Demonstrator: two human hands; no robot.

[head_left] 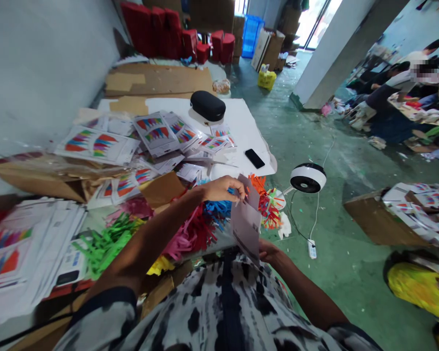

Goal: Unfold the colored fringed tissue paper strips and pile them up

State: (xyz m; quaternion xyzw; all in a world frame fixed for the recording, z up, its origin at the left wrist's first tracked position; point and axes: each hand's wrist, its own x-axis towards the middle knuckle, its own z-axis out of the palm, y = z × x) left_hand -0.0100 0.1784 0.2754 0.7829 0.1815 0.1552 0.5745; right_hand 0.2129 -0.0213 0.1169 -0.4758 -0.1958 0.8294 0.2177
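Chiefly, slip risk: the grey paper sheet [246, 219] could've dropped if the L hand's [223, 189] pinch had loosened, since its hold looked confined to the top edge.
Snag risk: the sheet's lower end could've caught on the paper fringes [190, 234], pink, green, blue and orange, heaped just below it.
Spill risk: loose printed cards [155, 134] and stacked printed sheets [25, 248] could've slid if the L forearm [157, 234] had brushed them.
L arm pose: reached fwd and across from lower left, over the fringes, wrist bent, fingers pointing down toward the sheet.
R hand pose: the R hand [269, 251] sat low near the tie-dye shirt [227, 312], partly hidden behind the sheet.
Grip: L thumb and fingers came together, clamped on the sheet's top edge. R hand touched the lower edge, but whether it was clamped was impossible to tell.
Sheet location: held near-upright btwn both hands, in front of the chest, above the fringes.
Nearby: a white board [241, 126] bore a black zip case [208, 106] and a phone [254, 158]. A desk fan [308, 178] stood just past the hands, and a power strip [312, 249] lay on the green floor.
Further off: a cardboard box [376, 219] of printed cards sat at right, w/ co-workers [391, 83] at upper right.
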